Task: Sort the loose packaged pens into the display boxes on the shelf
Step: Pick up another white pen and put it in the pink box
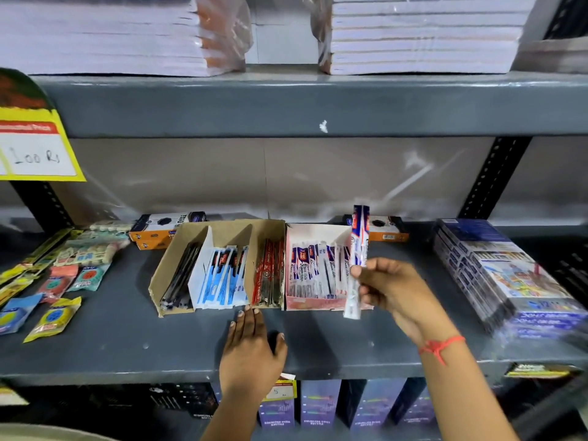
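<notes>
My right hand [393, 289] grips a long white, blue and red packaged pen [358, 249], held upright just in front of the right end of the pink display box [318, 232]. That box holds several matching white pen packets. To its left stands a brown cardboard display box [219, 229] with black pens, blue packets and red pens in separate sections. My left hand [251, 348] lies flat on the grey shelf [127, 329], fingers together, its fingertips near the front of the red pen section. It holds nothing.
Loose eraser and sharpener packets [60, 281] cover the shelf's left side. A stack of wrapped colour sets [506, 281] fills the right. Orange boxes [156, 232] stand behind the display boxes. A yellow price card [35, 148] hangs at upper left. Notebook stacks [423, 33] sit above.
</notes>
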The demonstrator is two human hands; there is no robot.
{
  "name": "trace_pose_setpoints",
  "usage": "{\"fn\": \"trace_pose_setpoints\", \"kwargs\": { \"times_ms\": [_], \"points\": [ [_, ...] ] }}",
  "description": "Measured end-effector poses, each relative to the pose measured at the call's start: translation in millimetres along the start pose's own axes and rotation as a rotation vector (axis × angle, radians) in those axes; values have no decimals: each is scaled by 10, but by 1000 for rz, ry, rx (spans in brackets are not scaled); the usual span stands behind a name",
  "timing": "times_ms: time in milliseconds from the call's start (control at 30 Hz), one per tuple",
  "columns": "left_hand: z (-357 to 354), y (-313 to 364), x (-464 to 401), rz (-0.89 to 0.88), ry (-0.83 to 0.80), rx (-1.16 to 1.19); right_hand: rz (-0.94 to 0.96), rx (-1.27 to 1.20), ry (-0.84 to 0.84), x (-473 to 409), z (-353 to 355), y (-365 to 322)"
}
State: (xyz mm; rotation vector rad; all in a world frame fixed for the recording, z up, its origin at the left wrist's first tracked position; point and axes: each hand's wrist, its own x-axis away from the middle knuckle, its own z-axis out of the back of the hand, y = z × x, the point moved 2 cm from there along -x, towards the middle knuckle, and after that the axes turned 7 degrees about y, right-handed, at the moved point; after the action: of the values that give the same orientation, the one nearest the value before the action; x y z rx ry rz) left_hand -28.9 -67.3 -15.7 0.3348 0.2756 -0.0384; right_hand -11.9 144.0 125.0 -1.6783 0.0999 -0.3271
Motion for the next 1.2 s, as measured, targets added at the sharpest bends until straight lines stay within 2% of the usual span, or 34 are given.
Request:
{"fn": "trace_pose_setpoints", "kwargs": {
  "times_ms": [200,433,633,767,867,1000,1067,1200],
  "points": [
    [-3,-18,4,19,12,9,14,-8,-169,323,-240,-60],
    [-10,-21,4,1,8,0,129,111,-217,474,-432,-49],
    [-7,-18,16,-26,16,-21,132,181,-250,434,-490,-6],
    [-7,-13,10,-7,21,-13,76,164,-207,317,-493,80],
    [0,-9,6,-2,32,-20,76,197,-22,81,-440,137],
    [-8,-15,9,-15,23,-34,185,588,248,-416,-331,202],
    [-12,-25,8,-20,11,-31,146,724,271,-618,-328,274],
    [-5,-32,12,-32,-2,-21,72,884,209,-863,-388,422]
  ]
}}
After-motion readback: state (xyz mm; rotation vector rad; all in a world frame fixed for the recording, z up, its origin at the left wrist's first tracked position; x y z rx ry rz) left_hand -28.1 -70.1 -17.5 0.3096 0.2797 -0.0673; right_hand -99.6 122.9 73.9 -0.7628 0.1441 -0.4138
